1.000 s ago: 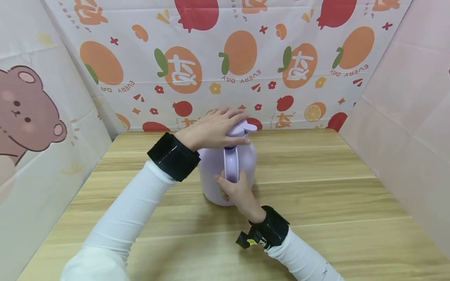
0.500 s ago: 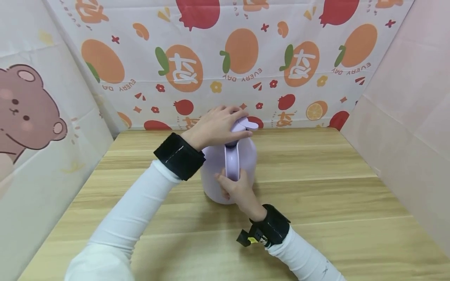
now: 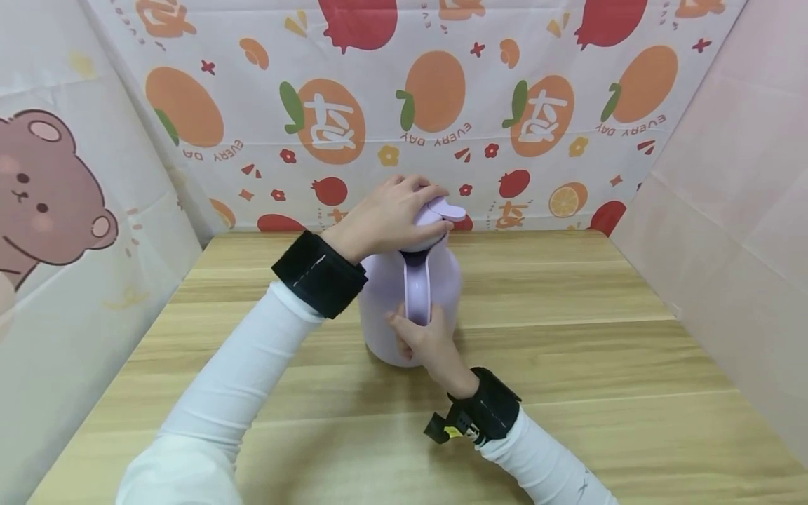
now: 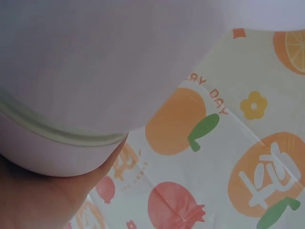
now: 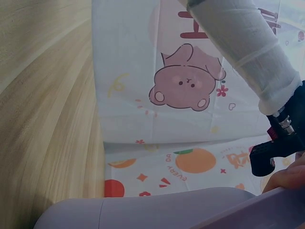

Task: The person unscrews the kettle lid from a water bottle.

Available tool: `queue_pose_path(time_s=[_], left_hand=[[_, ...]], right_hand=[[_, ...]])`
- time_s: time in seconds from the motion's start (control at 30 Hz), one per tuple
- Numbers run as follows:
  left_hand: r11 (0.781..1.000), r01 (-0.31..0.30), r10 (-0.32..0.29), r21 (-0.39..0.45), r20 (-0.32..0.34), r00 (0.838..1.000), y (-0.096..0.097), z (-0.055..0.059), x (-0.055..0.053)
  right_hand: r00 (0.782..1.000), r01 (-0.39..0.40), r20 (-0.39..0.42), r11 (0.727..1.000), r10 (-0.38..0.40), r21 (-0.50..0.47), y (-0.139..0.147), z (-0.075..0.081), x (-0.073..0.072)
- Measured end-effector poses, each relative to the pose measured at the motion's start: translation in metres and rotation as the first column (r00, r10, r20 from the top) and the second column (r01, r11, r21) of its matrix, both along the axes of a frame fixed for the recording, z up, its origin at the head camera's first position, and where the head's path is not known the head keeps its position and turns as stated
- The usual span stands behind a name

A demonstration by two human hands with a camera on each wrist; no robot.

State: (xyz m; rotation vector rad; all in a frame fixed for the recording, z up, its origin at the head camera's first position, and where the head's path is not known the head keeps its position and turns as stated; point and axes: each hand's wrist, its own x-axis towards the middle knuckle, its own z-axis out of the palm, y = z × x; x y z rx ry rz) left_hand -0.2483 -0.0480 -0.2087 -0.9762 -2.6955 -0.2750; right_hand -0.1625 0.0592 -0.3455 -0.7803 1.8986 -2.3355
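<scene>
A lilac thermos jug (image 3: 383, 308) stands upright on the wooden table in the head view. My left hand (image 3: 388, 217) grips its domed lid (image 3: 424, 235) from above, thumb along the near side. Under the lid a dark gap shows at the top of the handle. Lower down, my right hand (image 3: 429, 344) holds the jug's handle (image 3: 417, 291), thumb on its left. In the left wrist view part of the left hand (image 4: 43, 200) lies against the lid (image 4: 57, 157), below the large pale body (image 4: 119, 62). The right wrist view has the jug's side (image 5: 157, 210) along the bottom.
Behind the jug hangs a white cloth (image 3: 505, 112) printed with fruit. A bear-print cloth (image 3: 57, 189) borders the table (image 3: 568, 351) on the left, a pale pink one (image 3: 713, 182) on the right. Both wrists wear black bands (image 3: 320, 273).
My left hand has risen a little with the lid, and the dark gap beneath it has widened. The right hand stays on the handle, and the jug's body keeps its place.
</scene>
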Motion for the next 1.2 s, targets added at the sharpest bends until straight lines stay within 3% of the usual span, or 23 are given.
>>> queue_pose_path(time_s=[0.2,0.3,0.4,0.5,0.63,0.83,1.03,1.2], left_hand=[[0.995,-0.007,0.007,0.102,-0.001,1.000,-0.007,0.003,0.002],[0.981,-0.008,0.011,0.194,-0.018,1.000,-0.013,0.002,0.004],[0.943,0.004,0.016,0.333,-0.056,0.998,-0.018,0.000,0.004],[0.873,0.010,0.047,0.487,-0.103,0.994,-0.023,-0.004,0.002],[0.743,0.028,0.076,0.669,-0.125,0.989,-0.029,-0.010,0.001],[0.484,0.060,0.005,0.873,-0.071,0.997,-0.039,-0.019,0.003],[0.234,0.055,-0.069,0.971,-0.040,0.997,-0.050,-0.028,0.002],[0.018,-0.013,-0.170,1.000,0.016,0.985,-0.063,-0.039,-0.003]], right_hand=[[1.000,0.010,0.001,1.000,-0.010,0.004,0.000,0.000,0.000],[1.000,0.020,0.003,1.000,-0.020,0.002,0.000,0.000,0.001],[1.000,0.027,0.003,1.000,-0.027,0.000,0.000,0.000,0.001],[1.000,0.028,0.003,1.000,-0.028,-0.001,0.000,-0.001,0.001],[1.000,0.030,0.004,1.000,-0.030,0.001,0.000,0.000,0.001],[0.999,0.039,0.013,0.999,-0.039,0.007,0.000,0.001,0.002],[0.999,0.041,0.017,0.999,-0.042,0.007,-0.001,0.001,0.002],[0.999,0.039,0.022,0.999,-0.039,0.004,-0.001,0.001,0.001]])
